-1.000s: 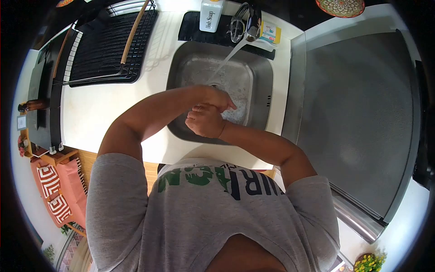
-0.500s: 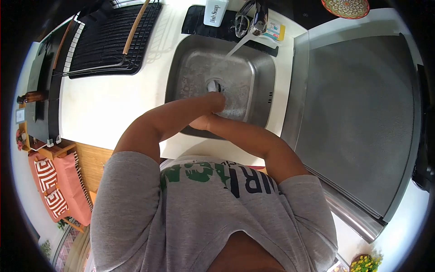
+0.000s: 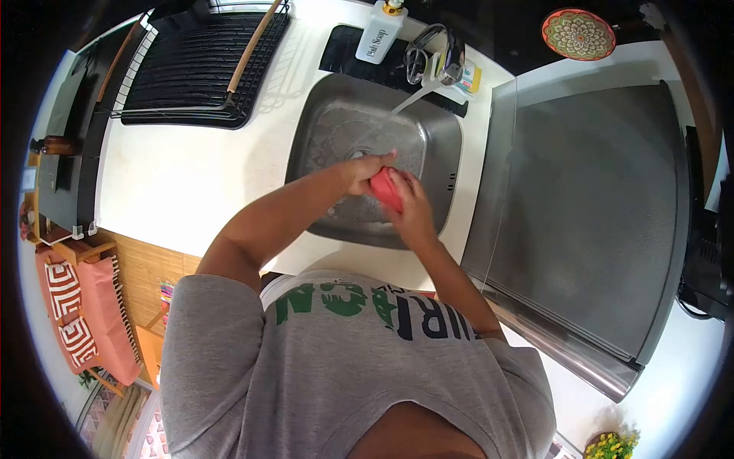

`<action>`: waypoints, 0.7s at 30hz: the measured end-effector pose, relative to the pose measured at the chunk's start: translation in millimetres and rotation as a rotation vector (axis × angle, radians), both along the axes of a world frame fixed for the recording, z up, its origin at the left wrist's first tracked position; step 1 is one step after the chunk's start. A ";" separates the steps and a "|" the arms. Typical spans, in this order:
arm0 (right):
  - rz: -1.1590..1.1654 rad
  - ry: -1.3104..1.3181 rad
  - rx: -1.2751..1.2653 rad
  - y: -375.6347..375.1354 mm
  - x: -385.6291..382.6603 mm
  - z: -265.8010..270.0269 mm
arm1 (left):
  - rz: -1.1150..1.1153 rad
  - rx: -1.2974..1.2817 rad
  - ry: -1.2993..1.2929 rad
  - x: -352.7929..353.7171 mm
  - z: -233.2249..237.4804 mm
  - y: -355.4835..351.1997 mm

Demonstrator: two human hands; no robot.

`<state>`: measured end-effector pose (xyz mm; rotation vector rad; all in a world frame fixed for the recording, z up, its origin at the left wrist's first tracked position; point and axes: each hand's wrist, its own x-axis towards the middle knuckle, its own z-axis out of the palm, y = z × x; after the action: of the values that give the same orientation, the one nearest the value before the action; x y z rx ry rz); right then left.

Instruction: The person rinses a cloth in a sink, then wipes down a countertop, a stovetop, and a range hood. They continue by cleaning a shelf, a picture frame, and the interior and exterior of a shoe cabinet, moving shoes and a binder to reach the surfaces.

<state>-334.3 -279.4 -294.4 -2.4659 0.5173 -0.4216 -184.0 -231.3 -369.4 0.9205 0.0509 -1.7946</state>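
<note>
A small red object (image 3: 386, 190) is between my two hands, over the front half of the steel sink (image 3: 451, 145). My left hand (image 3: 365, 173) grips it from the left with the thumb raised. Fingers of my right hand (image 3: 411, 203) curl over its right side, slightly blurred. What kind of thing it is, I cannot tell. From the tap (image 3: 451, 67) at the back, a stream of water (image 3: 413, 98) runs into the basin behind my hands, towards the drain (image 3: 358, 154).
Behind the sink, a dish soap bottle (image 3: 380, 32) stands on a black mat (image 3: 342, 52). A black dish rack (image 3: 195, 73) occupies the left counter. On the right is a large dark grey panel (image 3: 589, 214), with a patterned plate (image 3: 579, 34) beyond it.
My forearms were crossed low in the sink; now they are apart and my hands are raised together. The red object has come into view between them. The camera view has shifted slightly.
</note>
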 end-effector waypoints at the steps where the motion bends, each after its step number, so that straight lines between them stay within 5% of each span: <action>1: 0.005 -0.001 -0.005 -12.0 -2.0 -5.6 | 0.005 -0.005 -0.001 -2.6 10.2 2.8; 3: -0.094 -0.015 0.301 -56.6 -3.0 -15.9 | 0.152 0.069 0.095 -5.1 40.8 12.3; 8: 0.013 -0.349 -0.263 -140.8 100.0 67.2 | 0.046 0.047 -0.165 -17.1 25.9 40.8; 14: 0.010 -0.113 -0.436 -182.1 170.7 -5.2 | 0.016 -0.020 -0.317 -15.0 25.0 63.3; 17: 0.162 0.082 -0.278 -151.2 137.4 7.1 | 0.042 0.034 -0.355 -17.5 29.9 77.5; 19: 0.254 -0.110 -0.081 -158.2 114.0 14.5 | 0.050 0.055 -0.379 -20.7 32.5 81.9; 21: 0.099 0.164 0.047 -146.8 81.9 42.0 | -0.022 0.031 -0.476 -30.5 31.0 87.9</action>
<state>-252.4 -426.2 -252.3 -2.4808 0.4629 -0.1657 -214.5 -143.4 -338.4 1.3519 -0.2347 -1.5558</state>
